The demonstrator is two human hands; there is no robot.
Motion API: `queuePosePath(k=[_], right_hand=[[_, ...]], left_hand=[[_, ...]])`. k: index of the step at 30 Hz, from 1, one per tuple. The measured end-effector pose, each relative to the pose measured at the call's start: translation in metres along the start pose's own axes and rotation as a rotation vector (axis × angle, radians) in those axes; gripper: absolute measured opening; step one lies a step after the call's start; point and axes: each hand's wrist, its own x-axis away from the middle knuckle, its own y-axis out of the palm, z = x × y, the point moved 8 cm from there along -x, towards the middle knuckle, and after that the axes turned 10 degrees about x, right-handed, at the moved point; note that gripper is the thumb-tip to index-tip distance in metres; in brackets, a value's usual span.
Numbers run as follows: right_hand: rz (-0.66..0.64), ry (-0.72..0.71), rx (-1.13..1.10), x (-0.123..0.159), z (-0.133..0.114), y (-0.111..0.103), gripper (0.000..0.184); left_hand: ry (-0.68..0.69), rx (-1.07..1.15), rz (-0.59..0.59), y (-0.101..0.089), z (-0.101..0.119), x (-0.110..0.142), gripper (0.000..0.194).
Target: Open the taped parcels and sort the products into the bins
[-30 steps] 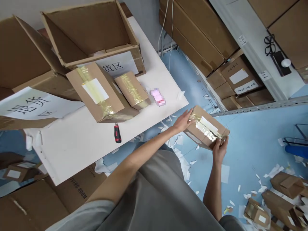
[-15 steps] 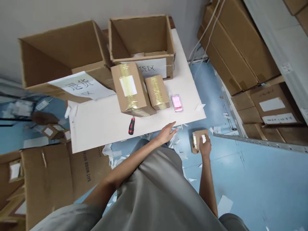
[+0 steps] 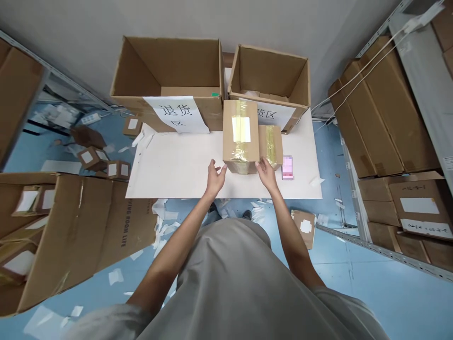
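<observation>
On the white table [image 3: 170, 174] stands a larger taped carton [image 3: 241, 153] with a blank white label. A smaller taped carton [image 3: 270, 146] stands against its right side. My left hand [image 3: 215, 180] is open just left of the larger carton's near end, apart from it, fingers and thumb spread. My right hand [image 3: 267, 174] reaches to the near ends of both cartons, with fingers apart and holding nothing. Whether its fingertips touch either carton I cannot tell. Right of the smaller carton lies a pink, pixelated flat object [image 3: 288, 167].
Two open boxes, a left one [image 3: 136, 107] and a right one [image 3: 302, 111], stand at the table's back with paper signs. A labelled parcel [image 3: 307, 236] lies on the floor at right. Shelves with cartons [image 3: 417, 205] line the right; a large box [image 3: 81, 226] stands left.
My right hand has let go of the small parcel, now on the floor, and moved up to the cartons. My left hand moved beside the larger carton. The red-and-black tool is no longer visible.
</observation>
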Motion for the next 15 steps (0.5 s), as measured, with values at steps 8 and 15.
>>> queuePosePath(k=[8,15], right_hand=[[0.147,0.018,0.056,0.006,-0.066,0.03,0.097],[0.185,0.065,0.146,0.07,-0.135,0.08,0.091]], left_hand=[[0.089,0.266,-0.37,-0.001,0.029,-0.032,0.087],[0.135,0.308,-0.432,-0.093,0.058,-0.039,0.086]])
